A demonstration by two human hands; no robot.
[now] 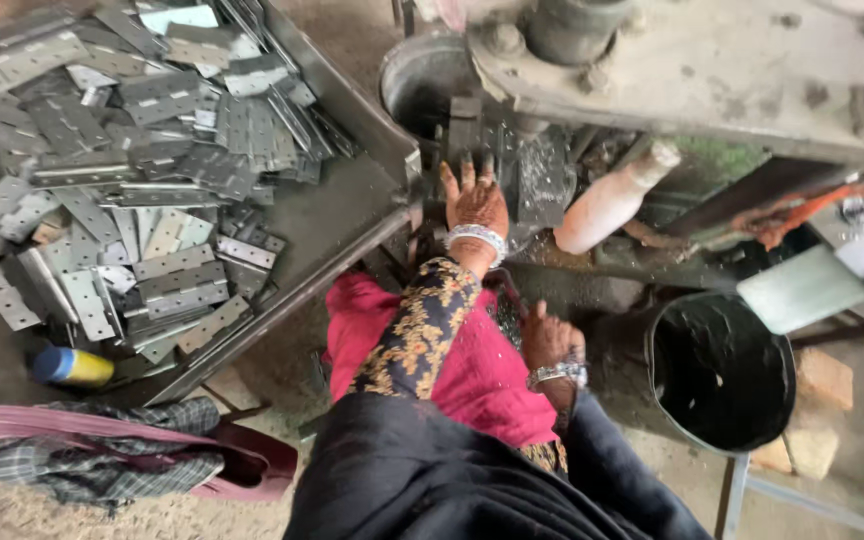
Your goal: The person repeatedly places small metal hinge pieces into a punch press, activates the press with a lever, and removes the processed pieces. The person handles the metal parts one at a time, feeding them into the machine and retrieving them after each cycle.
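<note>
Nearest, right hand [550, 340] rests loosely curled on lap; left hand [474, 203], fingers spread, presses hinge plates [542, 180] under press.

Black bucket [720, 375], white bottle [607, 202], checked cloth [92, 455].

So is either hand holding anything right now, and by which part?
The left hand lies flat, fingers spread, on metal pieces under the machine; no grip is visible. The right hand rests near the lap; cannot tell.
</note>
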